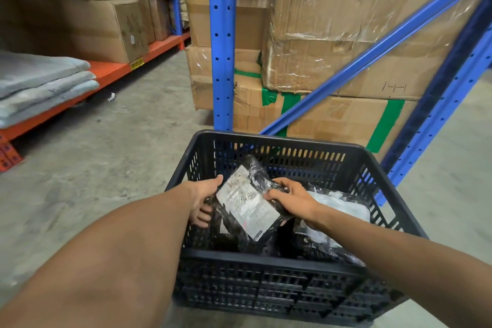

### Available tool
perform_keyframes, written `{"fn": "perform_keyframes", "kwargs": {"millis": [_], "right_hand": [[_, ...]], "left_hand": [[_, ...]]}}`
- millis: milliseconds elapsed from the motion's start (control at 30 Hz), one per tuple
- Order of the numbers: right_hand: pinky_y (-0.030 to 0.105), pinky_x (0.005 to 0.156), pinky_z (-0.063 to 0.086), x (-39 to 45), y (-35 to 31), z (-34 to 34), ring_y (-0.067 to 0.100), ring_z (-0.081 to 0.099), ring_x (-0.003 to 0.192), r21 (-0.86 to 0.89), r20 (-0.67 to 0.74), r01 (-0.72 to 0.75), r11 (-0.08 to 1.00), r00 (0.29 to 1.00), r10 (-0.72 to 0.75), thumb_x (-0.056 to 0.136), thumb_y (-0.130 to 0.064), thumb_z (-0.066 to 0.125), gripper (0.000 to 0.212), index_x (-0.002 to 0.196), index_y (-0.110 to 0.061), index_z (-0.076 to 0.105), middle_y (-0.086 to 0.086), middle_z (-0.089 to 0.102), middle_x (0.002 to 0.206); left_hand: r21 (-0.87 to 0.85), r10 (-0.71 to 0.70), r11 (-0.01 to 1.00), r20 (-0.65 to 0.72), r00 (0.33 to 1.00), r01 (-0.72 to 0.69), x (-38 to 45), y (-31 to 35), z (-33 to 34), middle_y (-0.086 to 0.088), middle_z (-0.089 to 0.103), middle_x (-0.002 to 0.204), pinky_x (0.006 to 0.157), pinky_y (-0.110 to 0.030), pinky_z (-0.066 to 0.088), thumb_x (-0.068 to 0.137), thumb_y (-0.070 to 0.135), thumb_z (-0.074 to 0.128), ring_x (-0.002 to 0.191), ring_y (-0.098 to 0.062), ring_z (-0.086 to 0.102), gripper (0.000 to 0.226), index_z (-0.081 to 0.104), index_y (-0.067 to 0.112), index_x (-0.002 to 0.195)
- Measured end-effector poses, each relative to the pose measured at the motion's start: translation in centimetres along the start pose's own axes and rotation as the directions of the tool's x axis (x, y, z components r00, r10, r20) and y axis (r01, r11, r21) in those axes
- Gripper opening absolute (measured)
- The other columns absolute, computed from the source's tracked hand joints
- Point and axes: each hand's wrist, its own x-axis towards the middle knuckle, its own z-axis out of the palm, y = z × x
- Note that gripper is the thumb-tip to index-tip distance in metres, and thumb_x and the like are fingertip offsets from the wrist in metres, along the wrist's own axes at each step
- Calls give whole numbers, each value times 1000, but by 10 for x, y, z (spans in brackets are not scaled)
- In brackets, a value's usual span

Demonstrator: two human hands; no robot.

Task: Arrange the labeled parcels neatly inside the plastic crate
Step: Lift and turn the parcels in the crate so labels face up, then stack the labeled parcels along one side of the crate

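Labeled parcel (249,201), tilted in crate (266,255), apparently gripped by both hands.

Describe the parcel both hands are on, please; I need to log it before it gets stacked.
The parcel is a flat black glossy plastic bag, crinkled, with a white printed label facing up; its text is too blurred to read. It sits tilted inside the black slatted crate, above other bagged parcels. The left hand holds its left edge, the right hand its right edge.
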Motion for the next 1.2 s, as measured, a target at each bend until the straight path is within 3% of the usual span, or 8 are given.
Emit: {"fn": "perform_keyframes", "kwargs": {"millis": [233, 433, 533, 667, 800, 967, 1067, 1200], "right_hand": [[43, 68, 65, 21, 11, 19, 23, 78, 84, 401, 39, -257, 879, 964, 264, 87, -36, 68, 49, 125, -10, 55, 12, 74, 114], [50, 87, 60, 39, 22, 40, 29, 66, 100, 70, 123, -432, 899, 898, 422, 97, -22, 62, 43, 134, -5, 49, 17, 59, 127], [52, 94, 57, 46, 27, 55, 22, 63, 88, 57, 98, -440, 896, 896, 433, 95, -6, 61, 43, 135, -2, 43, 15, 56, 119], [49, 92, 59, 48, 32, 56, 31, 60, 122, 23, 104, -406, 913, 910, 402, 96, -4, 60, 54, 144, -8, 35, 13, 48, 143], [35, 72, 57, 40, 28, 51, 28, 65, 101, -165, 53, -297, 940, 950, 309, 98, -6, 53, 57, 151, -10, 33, 13, 54, 137], [32, 91, 48, 25, -5, 13, 29, 59, 116, -449, -91, 64, 891, 989, -117, 92, 5, 46, 64, 153, -10, 32, 12, 62, 123], [43, 92, 51, 15, -15, -30, 30, 61, 107, -649, -141, 130, 749, 947, -287, 89, -5, 49, 54, 141, -16, 46, 8, 68, 111], [51, 111, 34, 2, 5, -89, 39, 42, 137, -804, -254, -219, 553, 967, 14, 94, -48, 51, 61, 147, -19, 40, 16, 48, 147]], "left_hand": [[-59, 158, 986, 39, 987, -156, 22, 8, 16, -13, 64, 125, 95, -43, 52, 89, 35, 63, 94, -28, 66, 52, 51, 11, 135], [37, 299, 954, -110, 948, -296, 54, -1, 13, -13, 45, 146, 111, -47, 39, 88, 7, 63, 130, -33, 49, 66, 36, 21, 146], [84, 331, 943, -190, 924, -321, 69, -12, 18, -13, 53, 134, 104, -35, 45, 87, 4, 60, 115, -28, 55, 59, 41, 17, 141], [110, 331, 943, -183, 926, -315, 79, -15, 15, -11, 54, 119, 99, -31, 45, 85, 0, 58, 107, -26, 53, 56, 43, 15, 136], [180, 316, 942, -185, 930, -284, 72, -11, 18, -12, 52, 129, 108, -36, 41, 86, 3, 55, 118, -28, 51, 53, 42, 13, 136], [560, 522, 777, -318, 791, -288, 52, 9, 41, -14, 43, 139, 107, -44, 41, 86, 13, 53, 126, -33, 45, 56, 43, 22, 140], [501, 645, 721, -232, 728, -478, 32, 32, 71, -17, 60, 125, 93, -39, 51, 89, 14, 56, 106, -31, 59, 34, 60, 17, 122], [355, 446, 804, 171, 878, -477, 5, 35, 129, -8, 62, 102, 66, -29, 54, 93, 22, 58, 75, -18, 60, 26, 63, 11, 117]]}}
